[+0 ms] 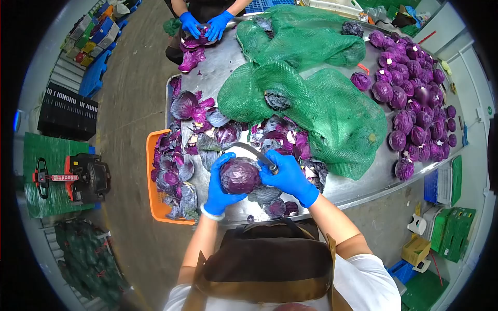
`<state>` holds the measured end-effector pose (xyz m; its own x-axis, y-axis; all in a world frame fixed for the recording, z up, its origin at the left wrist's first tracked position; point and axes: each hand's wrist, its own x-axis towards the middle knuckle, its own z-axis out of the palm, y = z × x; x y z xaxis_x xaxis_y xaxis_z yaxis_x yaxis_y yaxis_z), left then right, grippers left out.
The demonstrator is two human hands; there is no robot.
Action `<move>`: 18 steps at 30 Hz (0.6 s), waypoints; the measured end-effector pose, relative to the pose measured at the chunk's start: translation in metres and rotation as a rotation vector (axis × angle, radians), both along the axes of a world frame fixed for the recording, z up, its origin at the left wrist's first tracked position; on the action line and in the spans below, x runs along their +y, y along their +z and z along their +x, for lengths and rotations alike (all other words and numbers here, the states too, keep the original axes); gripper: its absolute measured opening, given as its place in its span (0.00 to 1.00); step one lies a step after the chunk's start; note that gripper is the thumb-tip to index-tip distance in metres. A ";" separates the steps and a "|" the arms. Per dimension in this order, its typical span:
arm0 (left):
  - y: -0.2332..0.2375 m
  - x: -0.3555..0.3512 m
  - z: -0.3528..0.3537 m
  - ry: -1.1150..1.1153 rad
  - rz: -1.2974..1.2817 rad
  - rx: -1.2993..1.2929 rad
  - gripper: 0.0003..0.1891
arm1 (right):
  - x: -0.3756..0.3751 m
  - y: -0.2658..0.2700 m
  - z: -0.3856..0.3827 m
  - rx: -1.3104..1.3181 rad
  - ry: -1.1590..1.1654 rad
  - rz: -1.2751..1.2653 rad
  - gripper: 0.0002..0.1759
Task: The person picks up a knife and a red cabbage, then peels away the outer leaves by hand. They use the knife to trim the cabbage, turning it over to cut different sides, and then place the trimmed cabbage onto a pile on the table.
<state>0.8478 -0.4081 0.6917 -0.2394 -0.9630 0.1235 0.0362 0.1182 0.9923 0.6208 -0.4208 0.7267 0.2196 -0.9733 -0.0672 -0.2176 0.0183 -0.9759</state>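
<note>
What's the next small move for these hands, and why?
Probably roll the round purple cabbage slightly to expose its stem end: the left blue-gloved hand cups it, the right blue-gloved hand holds a curved metal knife beside it, and no stem end shows.

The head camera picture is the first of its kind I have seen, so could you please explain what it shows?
There is no robot here: one camera, worn on a person's head, looks forward and down, so their own arms enter from the bottom. Both hands wear blue gloves. The left hand holds a purple cabbage; the right hand, close beside it, grips a curved knife. On the metal table lie loose leaves, green netting and, to the right, many purple cabbages. An orange crate at the table's left end holds more leaves. At the top, a co-worker's gloved hands are on another cabbage.
</note>
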 end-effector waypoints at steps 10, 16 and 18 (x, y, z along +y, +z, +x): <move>0.000 -0.004 0.006 -0.127 0.046 -0.025 0.65 | 0.008 -0.029 0.006 0.018 -0.111 0.078 0.13; -0.008 0.000 0.005 -0.015 0.279 0.480 0.69 | -0.004 -0.043 -0.031 -0.546 -0.368 0.443 0.03; -0.007 -0.006 0.021 -0.058 0.109 0.269 0.70 | -0.006 -0.042 -0.046 -0.394 -0.201 0.385 0.06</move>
